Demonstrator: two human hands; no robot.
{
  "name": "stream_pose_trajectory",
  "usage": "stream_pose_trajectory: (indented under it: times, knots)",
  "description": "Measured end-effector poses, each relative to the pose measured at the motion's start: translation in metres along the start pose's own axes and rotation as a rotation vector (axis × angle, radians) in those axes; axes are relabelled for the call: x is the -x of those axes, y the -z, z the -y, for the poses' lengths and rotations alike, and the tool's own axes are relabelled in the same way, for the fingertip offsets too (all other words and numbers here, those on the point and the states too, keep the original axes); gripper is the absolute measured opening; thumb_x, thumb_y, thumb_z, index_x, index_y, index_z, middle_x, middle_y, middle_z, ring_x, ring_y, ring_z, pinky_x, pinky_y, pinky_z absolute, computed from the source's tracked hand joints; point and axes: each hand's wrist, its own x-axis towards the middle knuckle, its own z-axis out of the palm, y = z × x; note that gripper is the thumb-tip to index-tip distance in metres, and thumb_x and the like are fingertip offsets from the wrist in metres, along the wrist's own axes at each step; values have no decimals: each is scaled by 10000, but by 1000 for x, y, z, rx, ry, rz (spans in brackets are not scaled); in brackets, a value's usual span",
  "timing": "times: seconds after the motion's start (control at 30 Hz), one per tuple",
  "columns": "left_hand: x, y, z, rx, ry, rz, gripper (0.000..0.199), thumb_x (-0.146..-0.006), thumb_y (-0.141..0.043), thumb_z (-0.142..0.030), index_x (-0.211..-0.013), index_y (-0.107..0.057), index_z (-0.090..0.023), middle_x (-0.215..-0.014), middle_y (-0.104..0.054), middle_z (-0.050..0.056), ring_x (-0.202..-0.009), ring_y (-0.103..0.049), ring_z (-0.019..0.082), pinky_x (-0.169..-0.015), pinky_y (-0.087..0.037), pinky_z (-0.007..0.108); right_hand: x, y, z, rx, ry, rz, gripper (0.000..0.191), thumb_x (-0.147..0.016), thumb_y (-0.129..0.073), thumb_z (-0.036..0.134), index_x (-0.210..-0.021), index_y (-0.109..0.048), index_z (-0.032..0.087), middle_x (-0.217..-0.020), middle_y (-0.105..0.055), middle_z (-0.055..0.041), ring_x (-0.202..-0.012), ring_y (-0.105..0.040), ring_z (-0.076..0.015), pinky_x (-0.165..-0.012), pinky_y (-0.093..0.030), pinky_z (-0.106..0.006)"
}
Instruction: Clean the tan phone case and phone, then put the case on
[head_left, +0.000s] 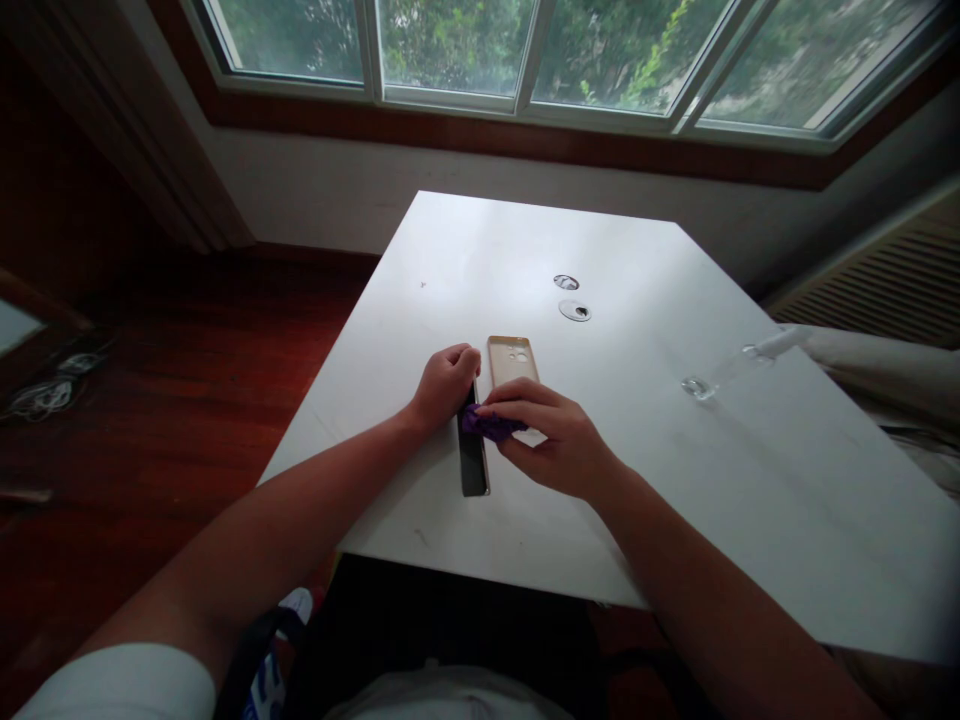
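Note:
A dark phone [473,468] stands out against the white table [420,500], its long side running away from me. My left hand [448,383] is closed around the phone's far end, thumb side up. In my right hand [561,430] a crumpled purple cloth [493,424] is pinched between thumb and fingers and pressed against the phone near its middle. Just to the right of the phone lies a beige phone case [513,354] with camera cutouts at its far end. My right fingers cover the case's near part.
Two round cable holes [575,311] sit in the tabletop beyond the case. A clear plastic piece [697,388] lies to the right, near a pale wrapped bundle [862,350] at the table's right edge. Windows [457,50] line the far wall; coiled cables [45,395] rest on the floor at left.

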Motion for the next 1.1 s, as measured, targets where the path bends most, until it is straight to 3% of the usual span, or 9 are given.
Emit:
stream_pose_trajectory:
  times: [0.13,0.4,0.6,0.8,1.1]
  knots:
    - [0,1,0,14,11,-5,269,-850,-477,-312,-605,-466,-203,-581,-467,-19,-597,-439,142,-571,-334,286,-1,3,1,-74,23,86,382,-821,-650,45,-1142,-744,228,-1089,-680,-84,-957,-689,-190,-806,-597,-310]
    - [3,-1,1,40,-33,45,260,-860,-473,-289,-616,-492,-199,-597,-489,-16,-604,-444,138,-594,-363,283,3,-7,-7,44,1,-84,355,-866,-648,75,-1161,-735,254,-1138,-698,-83,-1018,-688,-205,-884,-594,-352]
    - [2,-1,0,46,10,-31,265,-843,-483,-294,-594,-473,-205,-577,-467,-18,-595,-432,140,-581,-342,289,-1,0,0,-52,-62,15,400,-780,-640,24,-1103,-760,227,-1071,-705,-70,-936,-692,-186,-800,-581,-302]
    - [1,0,0,72,18,-32,273,-857,-487,-313,-606,-468,-206,-579,-464,-20,-592,-427,140,-580,-343,290,0,2,5,-182,-88,128,387,-718,-632,13,-1032,-754,201,-1026,-693,-65,-890,-681,-185,-761,-562,-299]
    - [7,0,-6,40,-15,46,255,-866,-485,-309,-639,-495,-193,-619,-474,-22,-616,-431,129,-593,-361,268,3,-11,-6,16,-144,-72,398,-838,-616,58,-1185,-692,239,-1135,-664,-78,-1036,-653,-209,-903,-552,-358]
